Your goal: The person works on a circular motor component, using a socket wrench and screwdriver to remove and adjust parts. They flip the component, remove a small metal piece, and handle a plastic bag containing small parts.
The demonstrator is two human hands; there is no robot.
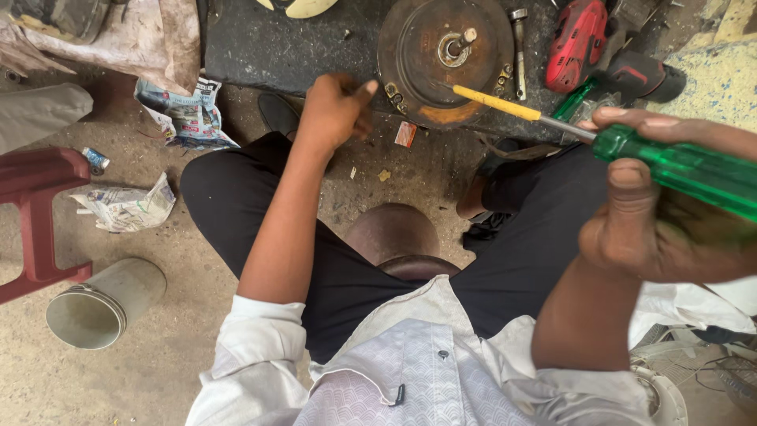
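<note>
Nearest the camera, the right hand (654,229) has its grip clamped around the green translucent handle of a long screwdriver (670,162), thumb pressed on top. From that grip the steel shaft, sleeved in yellow further out, runs forward and to the left; its tip rests on the face of a rusty round metal disc (441,59) with a short central spindle, which lies flat on a dark mat (268,47) on the floor.

Further out, the left hand (335,110) is stretched forward with the fingers curled together and the thumb out. It sits just beside the disc's near-left edge; whether it pinches something small there I cannot tell. Small brass-coloured fittings show on the disc's rim close to this hand.

Beyond the right grip lie a red power drill (579,43) and a socket extension bar (519,47), both untouched. Far off to the left of the left grip are crumpled newspaper (126,207), a grey cylindrical container (102,304) on its side and a red plastic stool (35,205).

Judging from this, the work on the disc looks to be in its middle: the tool is engaged at the face, the disc is not visibly taken apart, and the fittings on the rim appear to be in place.
</note>
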